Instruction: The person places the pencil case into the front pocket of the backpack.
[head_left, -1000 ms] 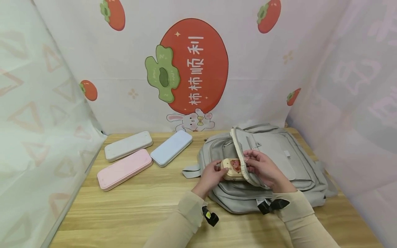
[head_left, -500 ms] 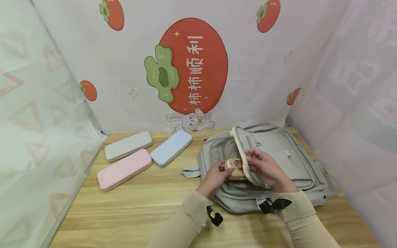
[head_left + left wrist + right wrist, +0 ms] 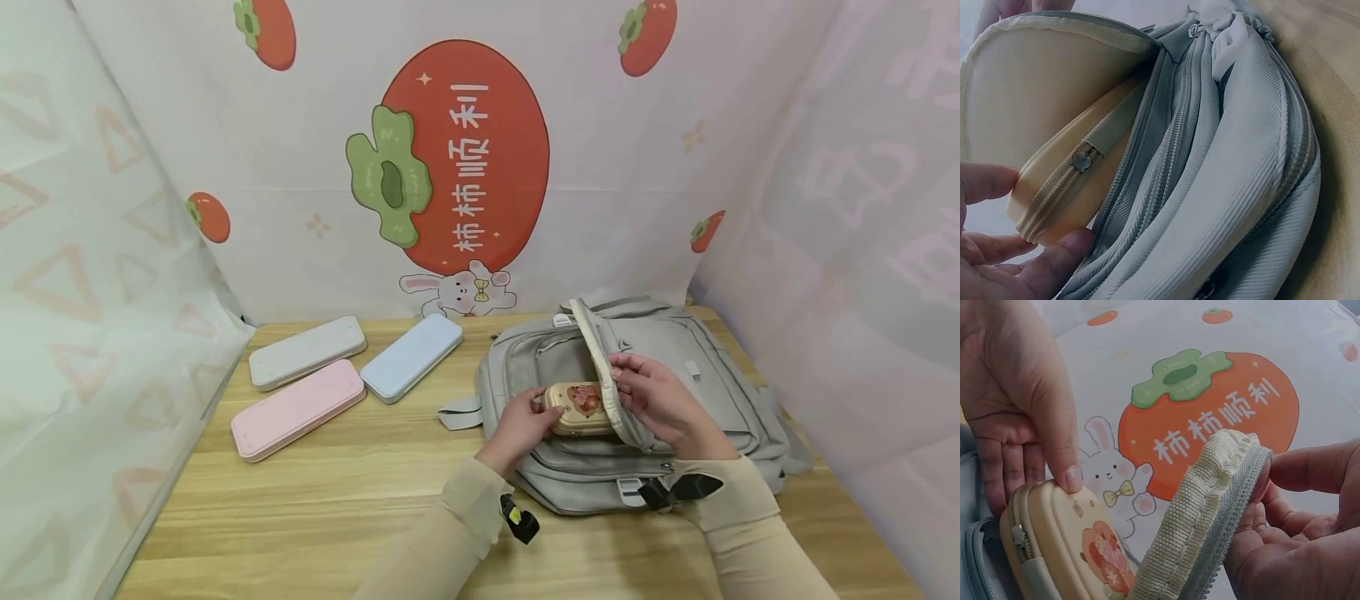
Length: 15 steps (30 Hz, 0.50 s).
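Observation:
A grey backpack (image 3: 690,367) lies on the table with its front pocket unzipped. My right hand (image 3: 660,404) pinches the edge of the pocket flap (image 3: 1204,506) and holds it raised. In my left hand (image 3: 521,429) is a cream zippered pencil case (image 3: 573,408) with a bear picture on its top. Thumb and fingers grip the case's near end, as the left wrist view shows with the case's zipper (image 3: 1082,159). The far end of the case sits inside the pocket mouth, partly hidden behind the flap.
Three flat cases, white (image 3: 307,352), pink (image 3: 298,410) and light blue (image 3: 412,357), lie at the table's back left. A strap (image 3: 461,413) sticks out from the backpack's left side. Printed cloth (image 3: 615,150) walls the table at the back and both sides.
My right hand has drawn the flap a little to the right, widening the pocket mouth. The left hand and pencil case have shifted slightly right, and more of the bear picture shows.

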### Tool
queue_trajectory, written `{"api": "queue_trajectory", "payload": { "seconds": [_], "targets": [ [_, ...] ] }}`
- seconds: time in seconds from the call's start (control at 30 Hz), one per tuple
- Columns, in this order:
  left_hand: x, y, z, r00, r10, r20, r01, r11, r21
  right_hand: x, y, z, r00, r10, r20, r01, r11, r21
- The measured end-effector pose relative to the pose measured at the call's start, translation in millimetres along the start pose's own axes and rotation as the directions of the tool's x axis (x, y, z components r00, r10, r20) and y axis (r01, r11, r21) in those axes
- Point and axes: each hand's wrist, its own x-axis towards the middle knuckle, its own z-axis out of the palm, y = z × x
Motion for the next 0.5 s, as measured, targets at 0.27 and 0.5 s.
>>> {"api": "queue_trajectory", "payload": {
  "seconds": [0.27,0.5],
  "targets": [
    [0.5,-1.6,3.1,1.0,-0.001,-0.012,0.002,1.0,0.014,-2.2,-4.4,-12.3,0.997,-0.01,0.079,-0.005,0.983,0.184],
    [0.9,-5.1,1.4,1.0,-0.007,-0.014,0.007,1.0,0.013,-2.9,-12.1,-2.7,0.996,0.043,-0.074,-0.044,0.999,-0.023]
  ]
}}
